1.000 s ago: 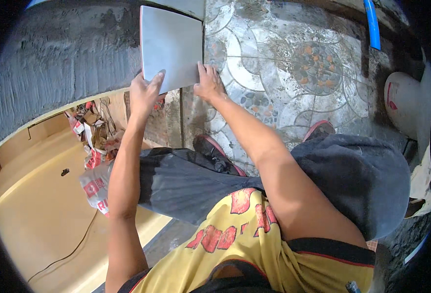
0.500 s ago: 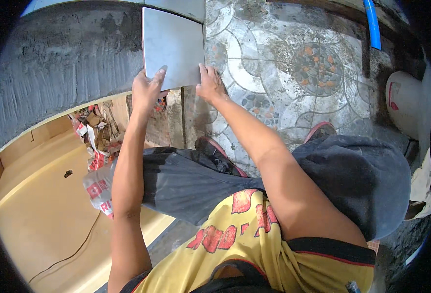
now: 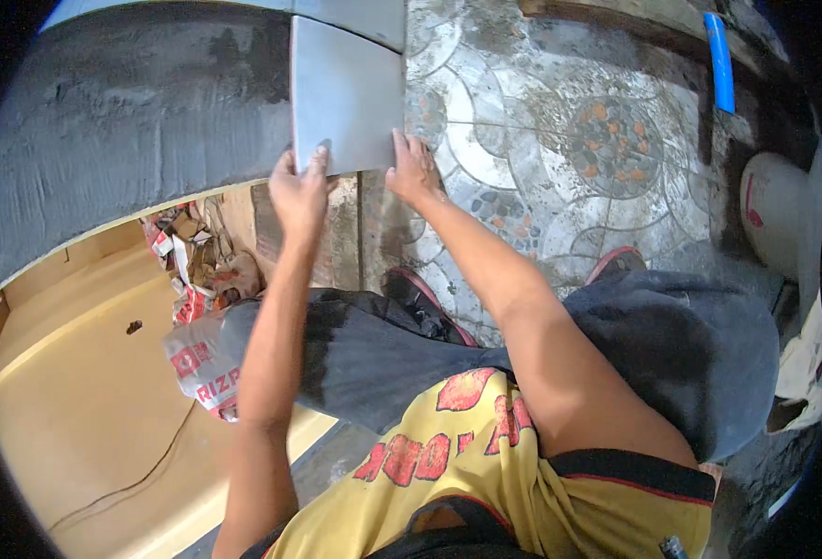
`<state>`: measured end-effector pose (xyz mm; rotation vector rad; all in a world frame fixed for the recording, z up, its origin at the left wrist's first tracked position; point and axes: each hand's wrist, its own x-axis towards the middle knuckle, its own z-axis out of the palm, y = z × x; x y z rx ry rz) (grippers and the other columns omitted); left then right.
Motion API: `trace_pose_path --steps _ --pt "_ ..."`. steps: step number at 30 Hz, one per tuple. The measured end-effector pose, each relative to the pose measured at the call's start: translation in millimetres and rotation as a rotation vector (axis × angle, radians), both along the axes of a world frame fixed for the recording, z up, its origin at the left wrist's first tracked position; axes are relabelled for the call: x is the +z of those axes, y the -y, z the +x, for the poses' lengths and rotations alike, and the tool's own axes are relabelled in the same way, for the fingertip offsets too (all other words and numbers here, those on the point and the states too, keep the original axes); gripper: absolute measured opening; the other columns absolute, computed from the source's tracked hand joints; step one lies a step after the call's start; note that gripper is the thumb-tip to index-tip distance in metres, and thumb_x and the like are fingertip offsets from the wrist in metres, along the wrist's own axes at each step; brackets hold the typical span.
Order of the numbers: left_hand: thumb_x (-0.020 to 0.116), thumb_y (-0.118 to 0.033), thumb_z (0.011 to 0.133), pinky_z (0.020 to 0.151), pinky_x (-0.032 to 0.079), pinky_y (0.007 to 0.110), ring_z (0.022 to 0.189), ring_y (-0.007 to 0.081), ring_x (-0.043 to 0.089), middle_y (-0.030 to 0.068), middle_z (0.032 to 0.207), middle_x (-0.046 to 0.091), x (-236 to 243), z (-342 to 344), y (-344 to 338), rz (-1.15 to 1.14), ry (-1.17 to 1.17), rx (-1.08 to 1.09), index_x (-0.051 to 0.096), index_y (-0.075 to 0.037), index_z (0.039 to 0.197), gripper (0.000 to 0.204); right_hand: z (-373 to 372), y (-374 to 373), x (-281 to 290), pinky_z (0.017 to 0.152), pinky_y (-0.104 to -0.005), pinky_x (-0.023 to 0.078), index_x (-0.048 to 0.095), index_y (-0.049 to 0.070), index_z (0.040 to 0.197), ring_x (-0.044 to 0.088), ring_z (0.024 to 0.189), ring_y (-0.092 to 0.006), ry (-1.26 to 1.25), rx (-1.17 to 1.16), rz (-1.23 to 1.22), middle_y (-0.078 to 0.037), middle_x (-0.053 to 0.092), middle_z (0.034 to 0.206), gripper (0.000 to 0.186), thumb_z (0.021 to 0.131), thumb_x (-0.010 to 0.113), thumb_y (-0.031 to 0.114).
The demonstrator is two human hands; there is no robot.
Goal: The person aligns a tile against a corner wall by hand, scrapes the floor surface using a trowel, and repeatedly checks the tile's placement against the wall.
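Note:
A smooth, pale grey tile [image 3: 350, 98] lies at the right end of a ledge coated with dark wet mortar [image 3: 159, 112], up against the tiles behind it [image 3: 360, 17]. My left hand [image 3: 299, 196] grips the near left corner of the tile, its thumb on the top face and its fingers partly hidden at the edge. At the near right corner, my right hand [image 3: 414, 170] holds the tile's side with bent fingers pressed close together. The tile's underside is hidden.
Below the ledge, a cream-coloured surface [image 3: 66, 391] carries a thin cord, torn packaging [image 3: 187, 247] and a printed plastic sack [image 3: 204, 368]. Patterned stone-look floor [image 3: 532, 130] spreads to the right. A blue pipe [image 3: 720, 65] and a white bucket [image 3: 769, 210] stand at the far right.
The whole view has shifted slightly, so the tile and hands appear further right. My left hand has moved a little nearer, its thumb now closer to the tile's near edge.

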<state>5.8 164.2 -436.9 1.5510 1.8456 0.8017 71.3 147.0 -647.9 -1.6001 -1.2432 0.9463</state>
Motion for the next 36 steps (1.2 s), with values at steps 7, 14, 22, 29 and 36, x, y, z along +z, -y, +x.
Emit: trace_pose_path --steps 7,14,22,29,36 --pt "0.064 -0.019 0.098 0.059 0.049 0.025 0.074 0.0097 0.059 0.0036 0.09 0.066 -43.7 10.0 23.7 0.264 0.283 0.13 0.064 0.001 0.105 0.022 -1.8 -0.6 1.0 0.106 -0.046 0.039 0.039 -0.001 0.144 0.047 0.123 -0.0396 -0.019 -0.008 -0.01 -0.023 0.048 0.131 0.072 0.076 0.06 0.011" --pt "0.057 -0.015 0.1 0.07 0.061 0.032 0.088 0.0178 0.065 0.0114 0.104 0.065 -64.9 -2.6 13.0 0.273 0.419 0.129 0.057 0.002 0.114 0.022 -3.3 -0.9 -0.1 0.103 -0.0458 0.04 0.039 0.004 0.146 0.049 0.119 -0.0368 0.021 -0.026 0.001 -0.018 0.049 0.127 0.073 0.078 0.065 0.015" --pt "0.055 -0.009 0.099 0.066 0.063 0.033 0.082 0.0224 0.07 0.0134 0.101 0.066 -63.1 -3.7 9.5 0.255 0.355 0.21 0.057 0.003 0.111 0.017 -1.1 0.1 -3.3 0.101 -0.0448 0.042 0.043 0.005 0.144 0.05 0.119 -0.0353 -0.019 -0.023 0.005 -0.018 0.051 0.127 0.074 0.076 0.069 0.018" --pt "0.055 -0.008 0.099 0.067 0.063 0.033 0.087 0.019 0.068 0.0115 0.105 0.065 -63.5 -8.1 8.7 0.235 0.344 0.204 0.06 0.003 0.111 0.017 -2.5 -1.3 -0.8 0.102 -0.0439 0.043 0.041 0.007 0.145 0.051 0.119 -0.0357 -0.044 -0.023 -0.027 -0.018 0.051 0.128 0.076 0.076 0.07 0.019" --pt "0.055 -0.01 0.099 0.069 0.062 0.032 0.087 0.0201 0.069 0.0114 0.105 0.066 -63.4 -7.0 10.0 0.232 0.359 0.203 0.057 0.003 0.115 0.021 -4.8 -3.4 -3.4 0.101 -0.0438 0.043 0.041 0.008 0.145 0.052 0.118 -0.0354 -0.012 -0.02 -0.041 -0.017 0.051 0.128 0.076 0.076 0.07 0.02"
